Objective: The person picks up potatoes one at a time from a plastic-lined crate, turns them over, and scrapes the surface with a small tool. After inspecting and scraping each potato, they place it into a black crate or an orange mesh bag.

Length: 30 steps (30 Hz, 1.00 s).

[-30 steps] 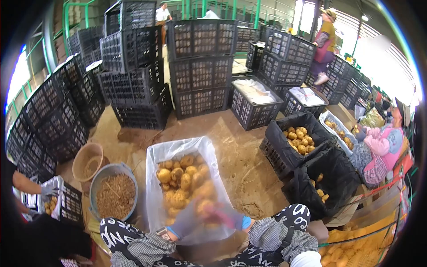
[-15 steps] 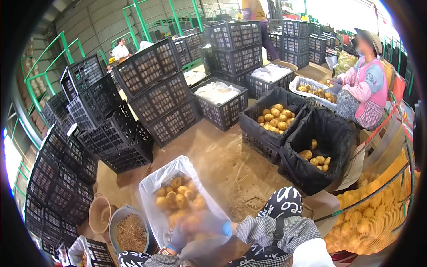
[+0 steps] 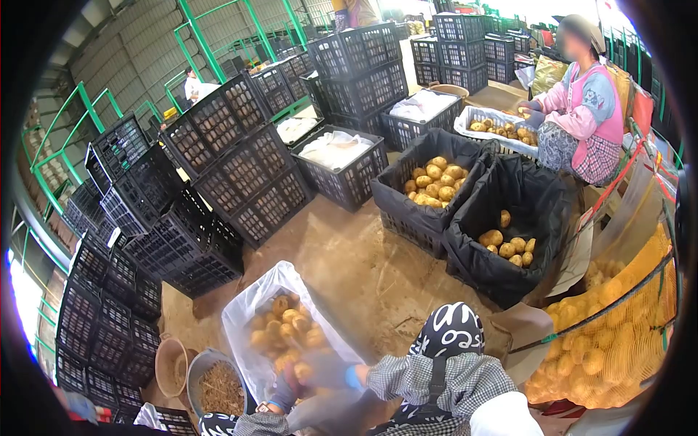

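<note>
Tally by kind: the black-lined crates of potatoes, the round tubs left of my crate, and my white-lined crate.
Black-lined crates: 2 (nearer crate, farther crate)
Round tubs: 2 (tan tub, blue-grey tub)
White-lined crate: 1
Total: 5

Looks like thin, crinkled, faintly glossy plastic film on the white liner (image 3: 237,323), around smooth-skinned potatoes (image 3: 287,328), and like rigid plastic lattice on the stacked black crates (image 3: 231,156). Shows matt, softly creased sheeting, not clearly cloth or plastic, in the black liner (image 3: 538,200), stringy open mesh in the orange net (image 3: 582,363), and rough, dry-looking shavings (image 3: 220,389). Reads as woven checked cloth on the sleeve (image 3: 398,378), painted metal on the green rails (image 3: 202,41), and dull, scuffed, uneven surface on the floor (image 3: 356,247).
</note>
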Each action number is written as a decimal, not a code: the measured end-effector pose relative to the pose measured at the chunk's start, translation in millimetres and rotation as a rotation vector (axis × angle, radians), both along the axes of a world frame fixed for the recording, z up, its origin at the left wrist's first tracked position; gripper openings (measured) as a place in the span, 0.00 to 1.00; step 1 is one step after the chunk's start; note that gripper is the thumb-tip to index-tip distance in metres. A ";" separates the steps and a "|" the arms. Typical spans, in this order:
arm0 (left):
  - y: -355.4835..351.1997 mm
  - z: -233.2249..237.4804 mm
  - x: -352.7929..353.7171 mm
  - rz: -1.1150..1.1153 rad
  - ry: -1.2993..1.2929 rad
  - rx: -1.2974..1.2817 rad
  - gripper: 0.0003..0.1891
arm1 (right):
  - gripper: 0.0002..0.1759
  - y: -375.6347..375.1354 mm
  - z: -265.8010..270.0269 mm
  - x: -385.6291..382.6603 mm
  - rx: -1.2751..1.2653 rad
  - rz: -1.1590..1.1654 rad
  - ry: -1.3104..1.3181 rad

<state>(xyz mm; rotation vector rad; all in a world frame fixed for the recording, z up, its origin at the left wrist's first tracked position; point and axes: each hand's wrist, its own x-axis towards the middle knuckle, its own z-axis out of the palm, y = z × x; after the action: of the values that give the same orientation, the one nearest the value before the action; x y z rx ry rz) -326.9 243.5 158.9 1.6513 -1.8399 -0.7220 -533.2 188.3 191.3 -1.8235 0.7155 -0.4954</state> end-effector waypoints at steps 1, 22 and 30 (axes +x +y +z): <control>-0.5 1.2 -2.0 0.012 0.018 -0.005 0.21 | 0.31 -1.3 -5.6 1.7 -0.020 -0.009 -0.013; -11.7 48.4 -16.8 -0.032 0.627 0.374 0.35 | 0.37 -15.2 -38.7 13.6 -0.471 0.120 0.055; 1.5 99.4 -30.2 0.082 0.440 0.284 0.22 | 0.38 -8.7 -11.7 11.4 -0.382 0.081 0.133</control>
<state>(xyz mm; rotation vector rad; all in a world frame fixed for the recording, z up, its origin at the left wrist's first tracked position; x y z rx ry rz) -357.1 245.0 258.2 1.5667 -1.3997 -1.2437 -521.8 179.7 179.6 -2.2512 0.6656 -0.4849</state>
